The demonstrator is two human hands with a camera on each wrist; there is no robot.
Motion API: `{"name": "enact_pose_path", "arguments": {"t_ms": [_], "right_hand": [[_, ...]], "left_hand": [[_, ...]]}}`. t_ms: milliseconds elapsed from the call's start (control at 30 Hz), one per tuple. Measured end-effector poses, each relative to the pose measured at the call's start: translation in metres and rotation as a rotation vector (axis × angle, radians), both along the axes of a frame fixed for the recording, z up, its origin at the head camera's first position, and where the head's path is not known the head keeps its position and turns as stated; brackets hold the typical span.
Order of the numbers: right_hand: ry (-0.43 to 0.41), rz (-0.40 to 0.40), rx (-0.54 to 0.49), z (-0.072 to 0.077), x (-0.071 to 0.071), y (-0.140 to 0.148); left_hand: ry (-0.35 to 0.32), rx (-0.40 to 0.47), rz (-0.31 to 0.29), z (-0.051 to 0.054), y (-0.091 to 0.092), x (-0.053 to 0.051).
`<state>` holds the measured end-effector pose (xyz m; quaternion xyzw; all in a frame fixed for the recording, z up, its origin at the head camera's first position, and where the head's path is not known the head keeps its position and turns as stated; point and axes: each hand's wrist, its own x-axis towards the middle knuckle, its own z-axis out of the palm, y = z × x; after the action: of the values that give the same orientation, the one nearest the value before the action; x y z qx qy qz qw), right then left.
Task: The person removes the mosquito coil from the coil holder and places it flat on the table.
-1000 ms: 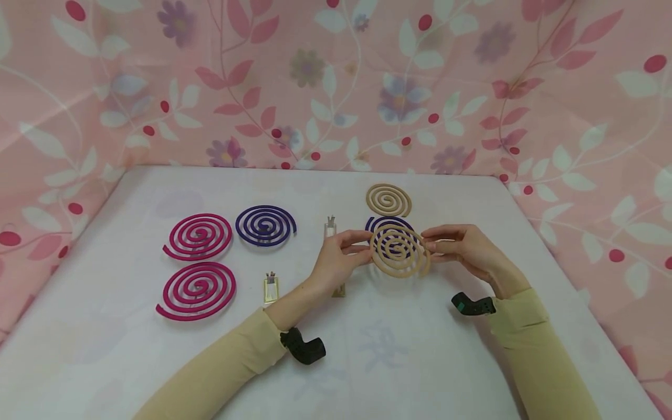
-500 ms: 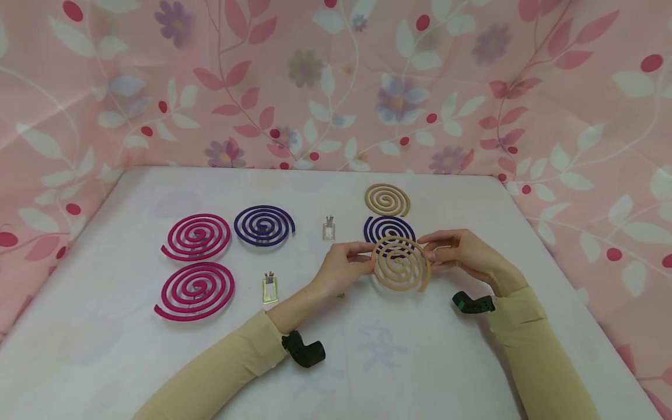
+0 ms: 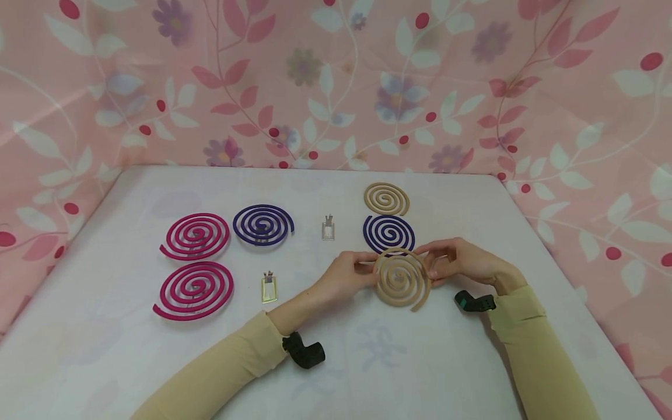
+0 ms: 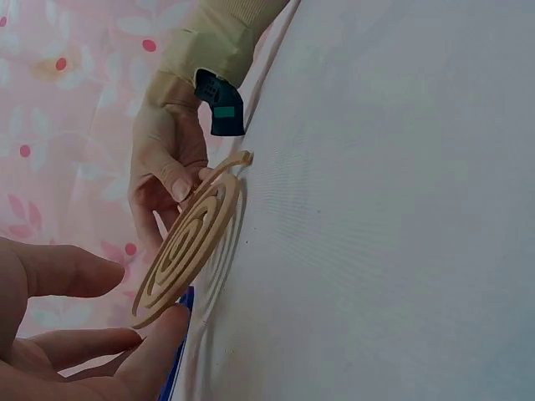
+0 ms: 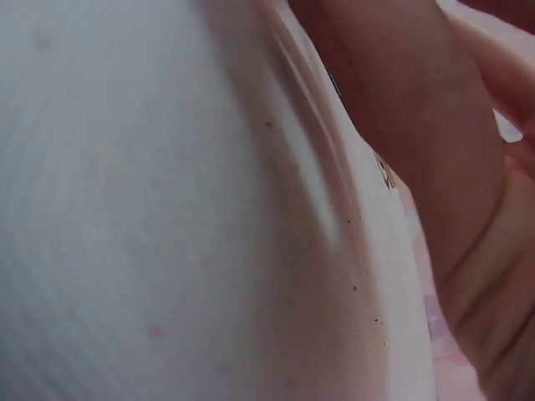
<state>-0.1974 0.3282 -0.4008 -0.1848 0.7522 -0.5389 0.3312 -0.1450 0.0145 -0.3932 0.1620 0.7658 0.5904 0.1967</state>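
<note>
A tan mosquito coil [image 3: 400, 282] is held near the table between both hands, overlapping the front edge of a dark-blue mosquito coil [image 3: 389, 234]. My left hand [image 3: 343, 275] pinches its left edge between thumb and fingers; in the left wrist view the index finger stands off the tilted coil [image 4: 185, 242]. On the opposite edge, my right hand [image 3: 462, 263] grips the coil with thumb and fingers. A small grey piece shows at the coil's centre. The right wrist view has mostly my fingers [image 5: 418, 125] and white cloth, the coil almost hidden.
Behind the blue coil lies another tan coil [image 3: 386, 199]. At left are two pink coils [image 3: 197, 235] and a second dark-blue coil [image 3: 263, 225]. A silver metal coil stand [image 3: 328, 228] and a gold one [image 3: 269, 288] lie on the white-covered table [image 3: 357, 373].
Both hands have brought the tan coil toward the front and lower, off most of the blue coil, which now shows nearly whole. The silver stand has come out from behind my left hand.
</note>
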Motion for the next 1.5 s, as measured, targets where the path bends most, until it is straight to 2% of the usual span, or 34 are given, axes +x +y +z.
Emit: {"name": "enact_pose_path", "arguments": {"t_ms": [300,667,1067,1500], "right_hand": [[-0.008,0.007,0.080,0.002,0.001,-0.001],[-0.010,-0.027,0.125,0.009,0.004,-0.003],[-0.015,-0.061,0.134,0.010,0.004,-0.008],[-0.022,-0.046,0.105,0.010,0.005,-0.011]], "left_hand": [[0.017,-0.027,-0.076,-0.004,0.001,0.001],[0.040,-0.105,-0.069,0.003,-0.001,0.003],[0.055,-0.108,-0.091,0.003,-0.003,0.001],[0.017,-0.087,-0.077,0.003,-0.004,-0.001]]}}
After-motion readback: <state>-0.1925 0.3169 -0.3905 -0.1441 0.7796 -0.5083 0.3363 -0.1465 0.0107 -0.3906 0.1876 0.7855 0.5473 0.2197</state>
